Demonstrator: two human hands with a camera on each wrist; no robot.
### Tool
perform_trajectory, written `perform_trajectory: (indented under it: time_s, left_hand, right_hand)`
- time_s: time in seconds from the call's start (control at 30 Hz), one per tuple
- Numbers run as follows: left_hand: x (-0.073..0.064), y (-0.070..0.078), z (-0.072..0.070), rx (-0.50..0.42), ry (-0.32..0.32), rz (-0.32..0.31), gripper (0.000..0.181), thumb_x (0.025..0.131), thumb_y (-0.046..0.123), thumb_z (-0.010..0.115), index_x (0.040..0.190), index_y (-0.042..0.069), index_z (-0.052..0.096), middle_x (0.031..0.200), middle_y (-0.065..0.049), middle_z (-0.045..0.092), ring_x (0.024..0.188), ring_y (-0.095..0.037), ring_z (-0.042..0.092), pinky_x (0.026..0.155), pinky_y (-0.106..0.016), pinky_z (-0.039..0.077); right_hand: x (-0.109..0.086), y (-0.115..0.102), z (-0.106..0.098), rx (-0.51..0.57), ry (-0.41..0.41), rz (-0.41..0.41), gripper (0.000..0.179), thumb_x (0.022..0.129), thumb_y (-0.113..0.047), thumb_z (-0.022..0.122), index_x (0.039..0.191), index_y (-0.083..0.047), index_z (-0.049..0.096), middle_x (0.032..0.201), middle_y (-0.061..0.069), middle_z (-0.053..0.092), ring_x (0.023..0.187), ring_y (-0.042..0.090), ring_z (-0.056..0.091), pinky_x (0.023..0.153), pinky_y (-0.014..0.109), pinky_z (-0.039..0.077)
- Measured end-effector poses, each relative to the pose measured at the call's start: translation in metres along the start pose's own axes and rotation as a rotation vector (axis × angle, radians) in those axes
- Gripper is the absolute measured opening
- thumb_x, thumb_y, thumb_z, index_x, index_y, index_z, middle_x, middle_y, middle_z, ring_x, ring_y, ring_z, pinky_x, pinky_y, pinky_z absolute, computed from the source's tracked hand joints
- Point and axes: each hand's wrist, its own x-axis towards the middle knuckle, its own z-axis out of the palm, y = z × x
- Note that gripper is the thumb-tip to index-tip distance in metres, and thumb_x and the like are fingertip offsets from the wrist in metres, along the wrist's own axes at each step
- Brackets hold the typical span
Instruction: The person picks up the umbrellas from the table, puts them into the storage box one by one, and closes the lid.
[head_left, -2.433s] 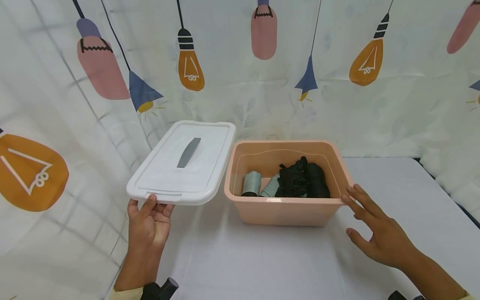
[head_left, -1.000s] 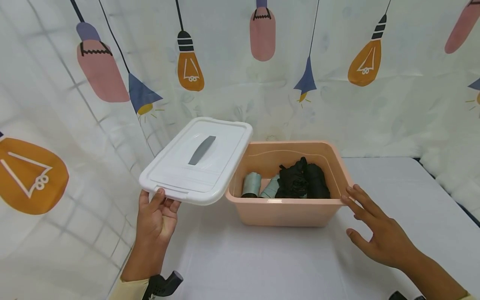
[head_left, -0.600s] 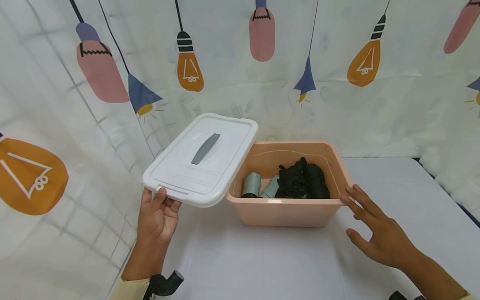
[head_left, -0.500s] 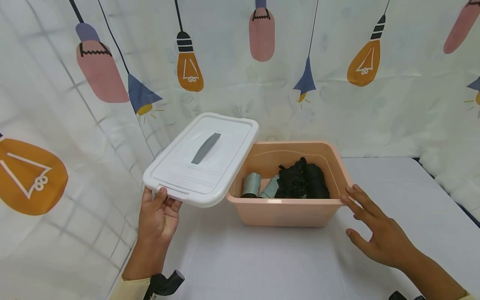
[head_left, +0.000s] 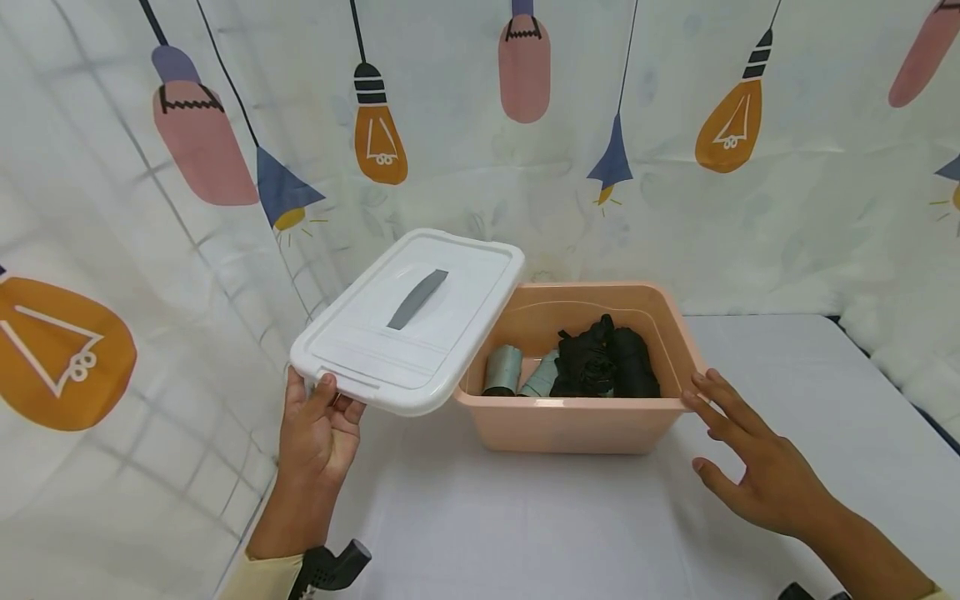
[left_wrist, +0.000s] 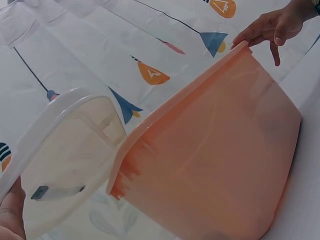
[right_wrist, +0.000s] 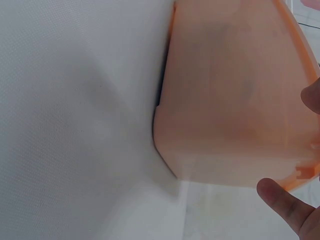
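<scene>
My left hand (head_left: pixel 318 437) grips the near edge of a white plastic lid (head_left: pixel 360 350), thumb on top and fingers beneath. The lid, with a grey handle (head_left: pixel 417 299) in its middle, is tilted in the air and covers part of the left rim of a peach plastic storage box (head_left: pixel 570 427). In the left wrist view the lid's underside (left_wrist: pixel 75 150) shows beside the box. Fingertips of my right hand (head_left: pixel 765 475) touch the box's right front corner, the fingers spread and fairly straight. Inside the box lie grey-green rolls (head_left: pixel 504 367) and black bundled items (head_left: pixel 588 358).
The box stands on a table with a white cloth (head_left: pixel 555 525), close to a curtain (head_left: pixel 465 183) printed with lamps and bulbs. The curtain also runs along the left side. Each wrist carries a black camera mount (head_left: pixel 330 570).
My left hand has brought the lid to the right, over the box's left rim, and tilted it more; in the last half second it shifts only slightly. My right hand and the box stay put.
</scene>
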Motion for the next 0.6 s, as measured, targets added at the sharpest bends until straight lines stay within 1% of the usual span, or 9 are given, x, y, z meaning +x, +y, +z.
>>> perform_trajectory:
  time_s: [0.07,0.13,0.17,0.23,0.27,0.33,0.47,0.53,0.6]
  left_hand:
    - [-0.0005,0.0006,0.0013,0.003,0.027,-0.005,0.077,0.107,-0.004,0.046,0.165,0.029,0.009,0.145,-0.014,0.042,0.112,-0.026,0.068,0.085,-0.039,0.057]
    - [-0.0012,0.0013,0.0026,0.004,0.056,-0.015,0.084,0.106,-0.004,0.047,0.165,0.036,0.001,0.15,-0.013,0.037,0.113,-0.025,0.067,0.086,-0.038,0.057]
    - [-0.0014,0.0016,0.0032,0.007,0.067,-0.02,0.087,0.106,-0.004,0.047,0.164,0.039,-0.002,0.151,-0.012,0.035,0.114,-0.024,0.067,0.086,-0.037,0.057]
    - [-0.0013,0.0019,0.0041,0.015,0.077,-0.023,0.089,0.106,-0.004,0.048,0.163,0.041,-0.003,0.153,-0.012,0.034,0.114,-0.024,0.067,0.086,-0.037,0.057]
    - [-0.0012,0.0019,0.0045,0.022,0.074,-0.021,0.088,0.106,-0.004,0.047,0.164,0.041,-0.002,0.153,-0.012,0.034,0.113,-0.023,0.067,0.086,-0.037,0.057]
    - [-0.0006,0.0017,0.0047,0.031,0.067,-0.021,0.086,0.106,-0.004,0.047,0.164,0.039,0.0,0.151,-0.012,0.035,0.112,-0.023,0.067,0.086,-0.037,0.057]
    - [0.0009,0.0011,0.0051,0.032,0.068,-0.026,0.083,0.106,-0.003,0.048,0.164,0.037,0.003,0.144,-0.012,0.044,0.106,-0.023,0.069,0.082,-0.036,0.059]
    - [0.0021,0.0006,0.0054,0.022,0.076,-0.031,0.083,0.106,-0.003,0.049,0.164,0.036,0.005,0.137,-0.013,0.05,0.099,-0.023,0.071,0.079,-0.036,0.06]
    - [0.0032,0.0,0.0061,0.019,0.073,-0.035,0.08,0.106,-0.003,0.049,0.164,0.034,0.008,0.131,-0.013,0.054,0.095,-0.023,0.071,0.076,-0.035,0.061]
  right_hand:
    - [-0.0004,-0.0008,-0.0003,-0.009,-0.005,0.011,0.076,0.086,-0.029,0.077,0.155,-0.012,0.047,0.165,0.008,0.031,0.13,-0.002,0.052,0.062,0.016,0.054]
    - [-0.0008,-0.0012,-0.0003,-0.018,-0.009,0.019,0.09,0.072,-0.014,0.084,0.155,-0.013,0.047,0.165,0.008,0.031,0.119,0.007,0.064,0.061,0.015,0.053]
    - [-0.0009,-0.0016,-0.0003,-0.024,-0.009,0.022,0.096,0.067,-0.01,0.086,0.155,-0.013,0.047,0.165,0.008,0.031,0.115,0.011,0.067,0.061,0.015,0.053]
    - [-0.0007,-0.0019,-0.0004,-0.026,-0.009,0.021,0.098,0.066,-0.008,0.086,0.155,-0.013,0.047,0.165,0.008,0.031,0.112,0.017,0.069,0.06,0.015,0.053]
    - [-0.0006,-0.0017,-0.0004,-0.026,-0.009,0.021,0.097,0.066,-0.009,0.086,0.155,-0.013,0.047,0.165,0.008,0.031,0.116,0.015,0.067,0.061,0.015,0.053]
    - [-0.0006,-0.0014,-0.0004,-0.022,-0.006,0.017,0.096,0.067,-0.01,0.085,0.155,-0.013,0.047,0.165,0.008,0.031,0.119,0.008,0.064,0.06,0.015,0.053]
    - [-0.0009,-0.0007,-0.0004,-0.018,-0.009,0.017,0.091,0.072,-0.014,0.084,0.155,-0.013,0.046,0.165,0.008,0.03,0.132,-0.009,0.044,0.061,0.015,0.053]
    - [-0.001,-0.001,-0.0006,-0.023,-0.008,0.017,0.091,0.072,-0.014,0.083,0.155,-0.013,0.046,0.165,0.008,0.03,0.131,-0.005,0.049,0.061,0.015,0.053]
    - [-0.0009,-0.0012,-0.0007,-0.026,-0.009,0.017,0.091,0.072,-0.014,0.083,0.155,-0.013,0.046,0.165,0.008,0.03,0.124,0.007,0.061,0.059,0.014,0.052]
